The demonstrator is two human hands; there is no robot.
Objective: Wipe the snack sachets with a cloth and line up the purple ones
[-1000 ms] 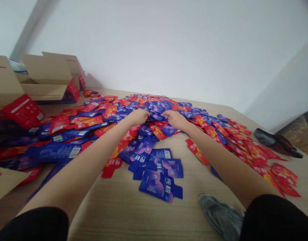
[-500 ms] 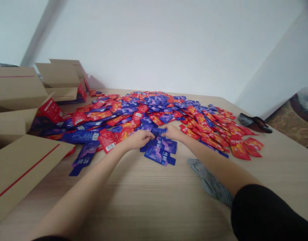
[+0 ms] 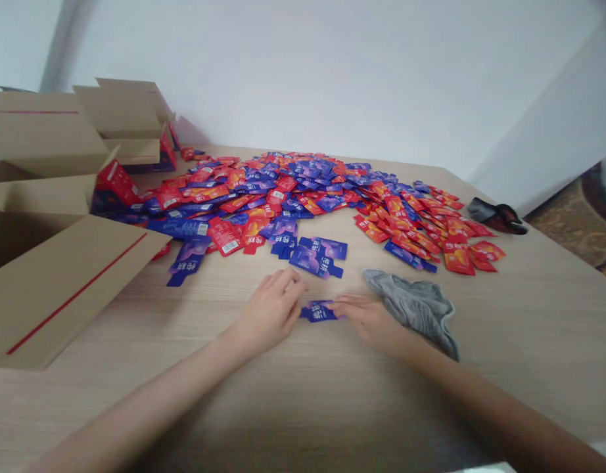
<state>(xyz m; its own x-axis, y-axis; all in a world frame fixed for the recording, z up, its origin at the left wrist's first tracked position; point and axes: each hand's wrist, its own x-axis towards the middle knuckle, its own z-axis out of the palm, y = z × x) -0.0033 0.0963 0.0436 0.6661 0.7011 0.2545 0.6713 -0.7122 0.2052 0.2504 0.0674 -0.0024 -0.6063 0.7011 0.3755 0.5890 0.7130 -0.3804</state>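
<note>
An open brown cardboard box (image 3: 86, 282) is standing at left, its inside too dark to read; your right hand (image 3: 372, 322), fingers nearly straight, is touching a small flat blue-purple packet (image 3: 319, 311) on the pale wooden table (image 3: 283, 407); your half-curled left hand (image 3: 271, 307) is flanking it, both grips unclear

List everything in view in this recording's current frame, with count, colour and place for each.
Blue packet: one, blue-purple, on the table between the hands
Loose packets: two overlapping, blue-purple, just beyond the hands
Packet pile: too many to count, red-orange and blue-purple, spread across the table's far half
Open cartons: at least two, brown inside, red and dark blue outside, left
Cloth: one, grey, crumpled, beside the right forearm
Unidentified object: one, dark, right of the pile
Table: one, pale wood tone, beneath everything
Wall: white, behind
Left hand: one, bare, left of the blue packet
Right hand: one, bare, fingertips at its right end
</note>
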